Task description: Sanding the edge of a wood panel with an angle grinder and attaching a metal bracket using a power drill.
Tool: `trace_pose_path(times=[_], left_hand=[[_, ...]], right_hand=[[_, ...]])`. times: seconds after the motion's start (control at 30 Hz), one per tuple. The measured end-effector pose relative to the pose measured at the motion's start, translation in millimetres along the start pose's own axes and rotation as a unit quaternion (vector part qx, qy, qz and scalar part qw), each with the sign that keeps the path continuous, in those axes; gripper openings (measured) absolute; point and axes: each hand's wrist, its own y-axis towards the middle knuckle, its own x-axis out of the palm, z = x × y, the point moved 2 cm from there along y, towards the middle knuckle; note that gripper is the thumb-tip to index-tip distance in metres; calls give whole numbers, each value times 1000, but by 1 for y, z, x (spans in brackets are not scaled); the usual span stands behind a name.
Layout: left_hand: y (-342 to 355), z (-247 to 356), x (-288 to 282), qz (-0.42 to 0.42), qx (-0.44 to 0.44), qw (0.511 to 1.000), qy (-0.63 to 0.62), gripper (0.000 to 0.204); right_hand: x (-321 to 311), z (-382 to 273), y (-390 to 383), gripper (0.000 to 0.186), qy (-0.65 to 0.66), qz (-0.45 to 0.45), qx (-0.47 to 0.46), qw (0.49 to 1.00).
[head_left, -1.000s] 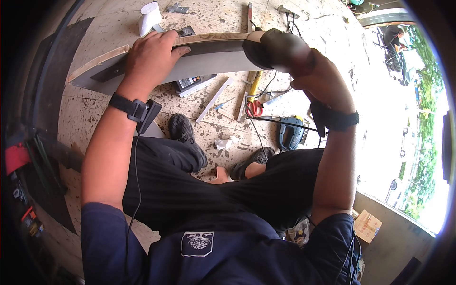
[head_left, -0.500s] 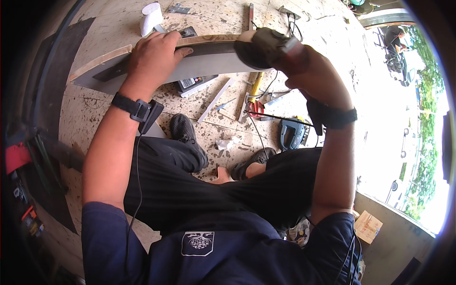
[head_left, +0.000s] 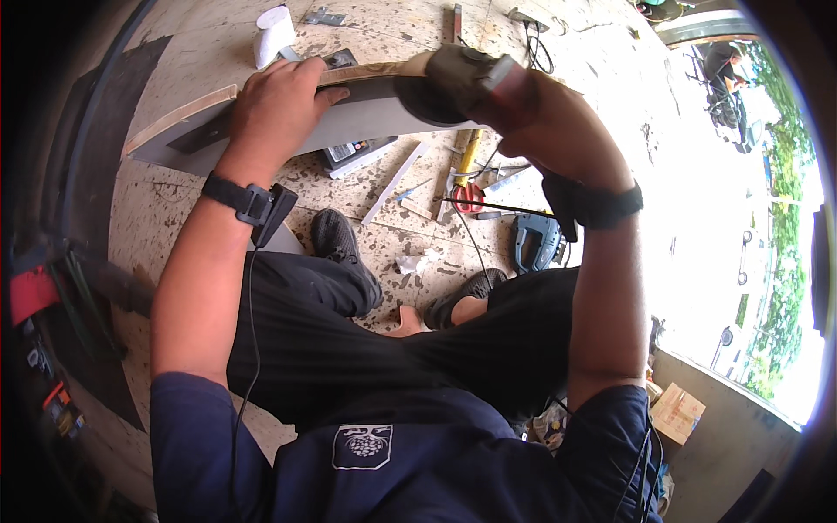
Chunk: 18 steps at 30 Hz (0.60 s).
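Panel [head_left: 370, 120] between eleven and twelve o'clock, grey-faced and turning its pale wooden edge [head_left: 375, 70] outward: bracing it with the left hand [head_left: 277, 106] near eleven, clamping the fingers over that edge and laying the thumb on the near face, probably to stop any shifting. Not revealing the support beneath. Wrapping the right hand [head_left: 571, 131], between one and two o'clock, around a power tool [head_left: 478, 74], closing the fingers on its body for firm control, though blurring too much there to tell each fingertip. Bringing the tool's dark disc [head_left: 425, 99], near twelve o'clock, against the right-hand stretch of the edge, apparently presenting the wood this way for open access along it. Spacing both hands well apart, likely for steadiness at one end and safety from the disc. Setting the shoes [head_left: 333, 235] apart near half past nine and four o'clock, presumably for a stable seated stance. Having a blue jigsaw [head_left: 535, 244] just short of three o'clock and a yellow-handled tool [head_left: 469, 155] near one on the speckled floor [head_left: 384, 244], perhaps for easy reach, besides a white strip [head_left: 394, 185] lying between eleven and twelve, below the panel.
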Motion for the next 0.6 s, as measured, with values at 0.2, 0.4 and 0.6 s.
trace_pose_path(times=[0.2,0.4,0.6], left_hand=[[1,-1,-1,-25,-1,999,-20,39],[0,-1,1,15,14,1000,-9,38],[0,3,-3,1,3,1000,-11,39]], right_hand=[[-7,15,-11,50,156,44,0,987],[9,-7,3,50,59,10,-86,994],[-4,16,-3,52,19,30,1,999]])
